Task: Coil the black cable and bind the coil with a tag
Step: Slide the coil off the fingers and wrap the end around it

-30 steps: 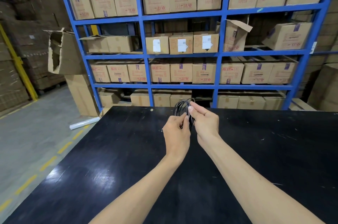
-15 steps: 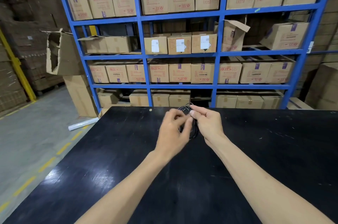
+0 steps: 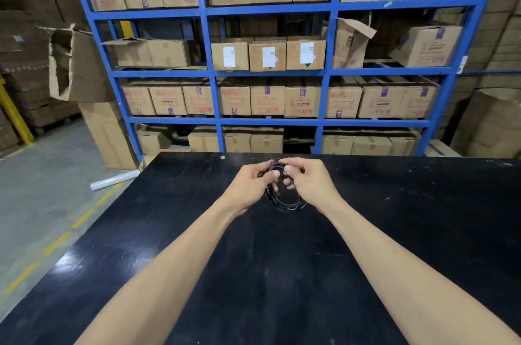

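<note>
The black cable [image 3: 285, 202] is wound into a small coil, held upright over the far middle of the black table [image 3: 253, 274]. My left hand [image 3: 251, 185] pinches the coil's top from the left. My right hand [image 3: 308, 182] pinches the same spot from the right, thumbs almost touching. The coil's lower loop hangs between my wrists, close to the tabletop. The top of the coil is covered by my fingers. No tag can be made out.
A blue shelving rack [image 3: 217, 71] full of cardboard boxes [image 3: 267, 55] stands behind the table's far edge. A white roll [image 3: 115, 179] lies on the concrete floor to the left, near stacked boxes [image 3: 107, 136]. More cartons [image 3: 490, 124] stand at the right.
The coil has come down from in front of the shelves to just above the table. My left hand shifted from below the coil to pinching its top beside my right hand.
</note>
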